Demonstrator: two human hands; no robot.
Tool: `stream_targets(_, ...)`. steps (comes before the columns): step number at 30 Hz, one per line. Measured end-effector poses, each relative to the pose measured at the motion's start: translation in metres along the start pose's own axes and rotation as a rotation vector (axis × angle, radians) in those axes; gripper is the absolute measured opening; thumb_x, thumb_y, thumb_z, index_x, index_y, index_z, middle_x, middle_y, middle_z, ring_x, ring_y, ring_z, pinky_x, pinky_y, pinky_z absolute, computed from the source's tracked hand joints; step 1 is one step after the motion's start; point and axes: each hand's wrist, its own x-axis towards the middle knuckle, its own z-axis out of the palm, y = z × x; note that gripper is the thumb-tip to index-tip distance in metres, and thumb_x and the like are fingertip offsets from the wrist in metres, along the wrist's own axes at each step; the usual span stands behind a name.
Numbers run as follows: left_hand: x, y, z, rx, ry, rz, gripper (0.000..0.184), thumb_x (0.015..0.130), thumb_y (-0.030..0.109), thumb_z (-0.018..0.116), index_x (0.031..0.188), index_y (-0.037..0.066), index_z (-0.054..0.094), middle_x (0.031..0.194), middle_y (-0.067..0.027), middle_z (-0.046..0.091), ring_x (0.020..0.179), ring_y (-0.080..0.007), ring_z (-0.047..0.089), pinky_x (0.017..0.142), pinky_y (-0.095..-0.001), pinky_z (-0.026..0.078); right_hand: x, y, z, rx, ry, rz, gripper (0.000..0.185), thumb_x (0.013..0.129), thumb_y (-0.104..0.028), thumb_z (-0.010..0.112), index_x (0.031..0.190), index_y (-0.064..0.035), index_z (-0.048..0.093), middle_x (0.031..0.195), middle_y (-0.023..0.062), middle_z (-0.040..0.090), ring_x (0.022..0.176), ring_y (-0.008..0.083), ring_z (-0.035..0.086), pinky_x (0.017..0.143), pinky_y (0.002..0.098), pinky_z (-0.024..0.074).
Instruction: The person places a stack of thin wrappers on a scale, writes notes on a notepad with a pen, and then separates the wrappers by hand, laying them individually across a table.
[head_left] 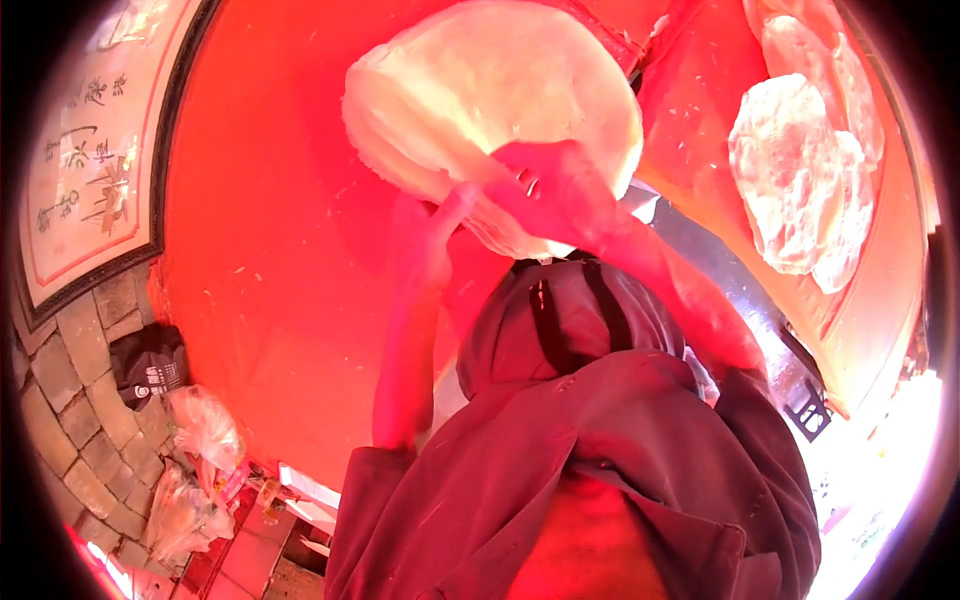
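A large, pale, round flatbread (560, 85) is held up over the red surface, with its left side curving up along a crease. My left hand (432, 235) grips its near left edge, thumb on the near side and the other fingers mostly hidden behind the bread. Across the bread's near part lies my right hand (560, 190), its fingers bent over the edge and closed on it. Strong red light blurs the finger outlines.
Several rough flatbreads (785, 170) lie overlapping on the right. A red-covered table (270, 270) spreads beneath my hands, with scattered crumbs. At the left are a framed calligraphy panel (95, 150), a black bag (150, 365) and clear plastic bags (190, 510) on brick paving.
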Motion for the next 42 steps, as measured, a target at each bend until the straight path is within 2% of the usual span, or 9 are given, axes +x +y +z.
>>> stream_targets(5,-0.004,0.006,-0.005,-0.113,0.001,-0.061,0.031,0.088,0.008,0.066,0.117,0.002,0.059,0.101,-0.0040,0.064,0.089,-0.0165,0.063,0.076,-0.0331,0.052,0.009,0.008,-0.009,0.158,-0.005,0.277,0.019,0.089,-0.016,0.070,0.102,-0.0029,0.073,0.081,0.0047,0.070,0.076,0.0114,0.065,0.066,0.0278,0.0519)
stream_targets(8,-0.004,0.000,-0.006,-0.174,-0.006,-0.029,0.026,0.089,0.005,0.060,0.114,0.001,0.059,0.099,-0.0049,0.064,0.087,-0.0170,0.063,0.073,-0.0333,0.053,0.002,-0.003,0.000,0.149,-0.066,0.016,0.018,0.089,-0.014,0.069,0.103,-0.0027,0.073,0.086,0.0062,0.072,0.076,0.0148,0.066,0.068,0.0276,0.0539)
stream_targets(12,-0.002,-0.007,-0.016,-0.155,-0.037,-0.013,0.024,0.088,0.003,0.057,0.112,0.001,0.059,0.098,-0.0051,0.064,0.085,-0.0167,0.063,0.072,-0.0322,0.051,0.009,0.021,-0.012,0.075,0.005,0.036,0.038,0.080,-0.022,0.081,0.112,-0.0050,0.070,0.095,0.0070,0.072,0.079,0.0151,0.067,0.069,0.0279,0.0551)
stream_targets(22,-0.003,-0.006,-0.025,0.032,-0.009,-0.046,0.023,0.085,-0.001,0.054,0.108,0.002,0.058,0.094,-0.0036,0.062,0.082,-0.0145,0.060,0.070,-0.0281,0.047,0.010,0.022,-0.020,0.101,0.042,0.175,0.026,0.085,-0.012,0.070,0.111,-0.0061,0.070,0.088,0.0083,0.072,0.082,0.0163,0.067,0.072,0.0316,0.0545)
stream_targets(27,0.000,-0.007,-0.025,0.147,0.002,-0.026,0.023,0.085,-0.001,0.053,0.106,0.002,0.059,0.094,-0.0031,0.061,0.083,-0.0129,0.059,0.071,-0.0269,0.046,0.002,0.001,0.005,-0.064,0.068,-0.085,0.029,0.082,-0.013,0.073,0.110,-0.0056,0.069,0.085,0.0081,0.070,0.075,0.0183,0.066,0.068,0.0324,0.0541)
stream_targets(29,-0.001,-0.010,-0.030,0.214,0.019,-0.017,0.023,0.084,-0.002,0.053,0.106,0.002,0.059,0.094,-0.0030,0.061,0.084,-0.0123,0.059,0.072,-0.0265,0.046,0.005,0.020,-0.006,-0.626,0.001,-0.145,0.025,0.083,-0.014,0.073,0.106,-0.0049,0.070,0.083,0.0067,0.071,0.074,0.0185,0.067,0.068,0.0315,0.0540)
stream_targets(33,-0.001,-0.016,-0.040,0.097,-0.048,-0.055,0.022,0.085,0.000,0.054,0.107,0.002,0.058,0.096,-0.0031,0.061,0.086,-0.0122,0.058,0.073,-0.0266,0.046,0.003,0.043,-0.021,-0.028,0.212,0.182,0.021,0.090,-0.021,0.066,0.103,-0.0052,0.069,0.084,0.0067,0.070,0.075,0.0233,0.068,0.068,0.0332,0.0542)
stream_targets(37,-0.001,-0.023,-0.034,0.048,-0.017,-0.078,0.025,0.086,0.001,0.055,0.110,0.002,0.057,0.100,-0.0035,0.060,0.089,-0.0132,0.058,0.076,-0.0276,0.045,0.013,0.030,0.015,-0.642,-0.252,-0.064,0.022,0.088,-0.030,0.059,0.087,-0.0107,0.069,0.078,0.0073,0.069,0.072,0.0348,0.068,0.065,0.0471,0.0519)
stream_targets(42,-0.002,-0.021,-0.041,0.000,-0.018,-0.121,0.028,0.086,0.002,0.057,0.114,0.002,0.055,0.103,-0.0041,0.059,0.093,-0.0145,0.057,0.079,-0.0288,0.045,0.026,0.033,-0.072,0.245,0.277,0.110,0.018,0.089,-0.019,0.062,0.090,-0.0022,0.068,0.089,0.0128,0.072,0.073,0.0306,0.068,0.068,0.0437,0.0540)
